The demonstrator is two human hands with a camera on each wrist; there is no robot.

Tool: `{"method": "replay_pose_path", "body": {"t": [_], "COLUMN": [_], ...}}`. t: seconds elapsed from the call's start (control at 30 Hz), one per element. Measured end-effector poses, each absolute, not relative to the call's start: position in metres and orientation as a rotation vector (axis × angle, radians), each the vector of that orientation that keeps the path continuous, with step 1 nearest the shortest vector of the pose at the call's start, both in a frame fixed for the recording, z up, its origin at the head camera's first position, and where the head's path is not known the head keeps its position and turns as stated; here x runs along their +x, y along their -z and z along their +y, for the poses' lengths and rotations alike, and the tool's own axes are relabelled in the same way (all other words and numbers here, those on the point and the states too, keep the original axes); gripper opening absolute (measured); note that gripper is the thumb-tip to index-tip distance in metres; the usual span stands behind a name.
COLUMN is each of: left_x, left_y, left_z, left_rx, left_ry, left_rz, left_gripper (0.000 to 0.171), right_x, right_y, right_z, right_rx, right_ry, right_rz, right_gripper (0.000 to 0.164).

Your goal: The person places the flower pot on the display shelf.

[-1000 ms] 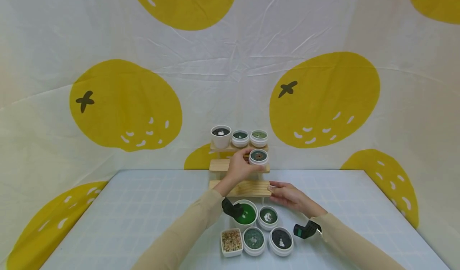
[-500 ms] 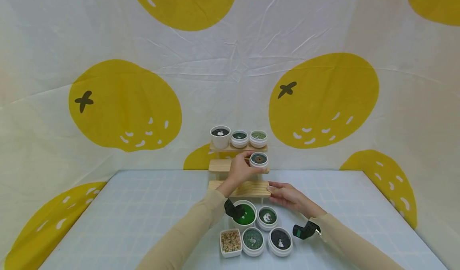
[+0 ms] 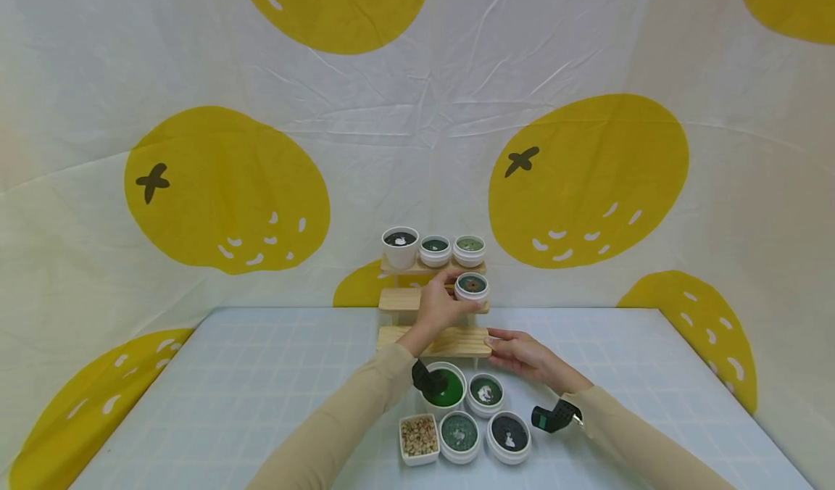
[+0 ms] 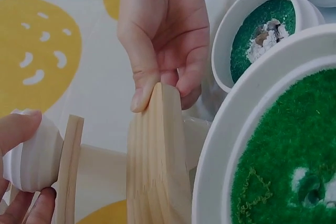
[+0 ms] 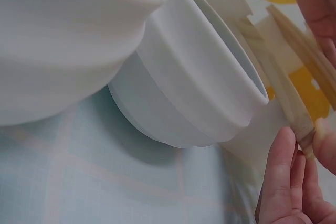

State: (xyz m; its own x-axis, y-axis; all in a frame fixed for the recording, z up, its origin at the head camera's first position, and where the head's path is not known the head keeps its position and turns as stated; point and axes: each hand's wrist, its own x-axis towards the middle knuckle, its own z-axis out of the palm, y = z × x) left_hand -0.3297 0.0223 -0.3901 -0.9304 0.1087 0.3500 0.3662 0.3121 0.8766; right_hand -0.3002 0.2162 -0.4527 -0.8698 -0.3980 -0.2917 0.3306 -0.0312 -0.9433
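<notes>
In the head view my left hand (image 3: 441, 307) holds a small white pot (image 3: 472, 296) with a dark green top and brown centre. The pot is at the right end of the middle wooden tier (image 3: 398, 300). In the left wrist view the pot's base (image 4: 44, 156) looks against or very near that tier; which, I cannot tell. My right hand (image 3: 528, 359) pinches the right end of the lowest tier (image 3: 450, 342) of the display stand between thumb and fingers. Left-hand fingers (image 4: 23, 213) curl round the pot.
Three white pots stand on the top tier (image 3: 430, 270). Before the stand sit a bright green pot (image 3: 446, 388), more white pots (image 3: 485, 394) (image 3: 459, 435) (image 3: 509, 435) and a square dish of tan bits (image 3: 420, 438). A fruit-print cloth (image 3: 417, 149) hangs behind the table.
My left hand with the pot has dipped, risen a little and edged slightly right over the middle tier. My right hand keeps its pinch on the lowest tier.
</notes>
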Motion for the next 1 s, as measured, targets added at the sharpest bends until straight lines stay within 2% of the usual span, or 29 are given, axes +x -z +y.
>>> {"method": "replay_pose_path", "body": {"t": [0.3, 1.0], "left_x": [-0.3299, -0.3204], "left_y": [0.3919, 0.3888], "left_z": [0.0243, 0.0178], "left_rx": [-0.390, -0.356], "left_ry": [1.653, 1.683], "left_rz": [-2.334, -2.351], "left_gripper": [0.064, 0.072], "right_x": [-0.3007, -0.3001], "right_y": [0.4510, 0.4512], "right_z": [0.2125, 0.2126], "right_rx": [0.013, 0.004], "right_ry": [1.947, 1.953], "right_rz": [1.768, 1.778], "right_gripper": [0.065, 0.064]}}
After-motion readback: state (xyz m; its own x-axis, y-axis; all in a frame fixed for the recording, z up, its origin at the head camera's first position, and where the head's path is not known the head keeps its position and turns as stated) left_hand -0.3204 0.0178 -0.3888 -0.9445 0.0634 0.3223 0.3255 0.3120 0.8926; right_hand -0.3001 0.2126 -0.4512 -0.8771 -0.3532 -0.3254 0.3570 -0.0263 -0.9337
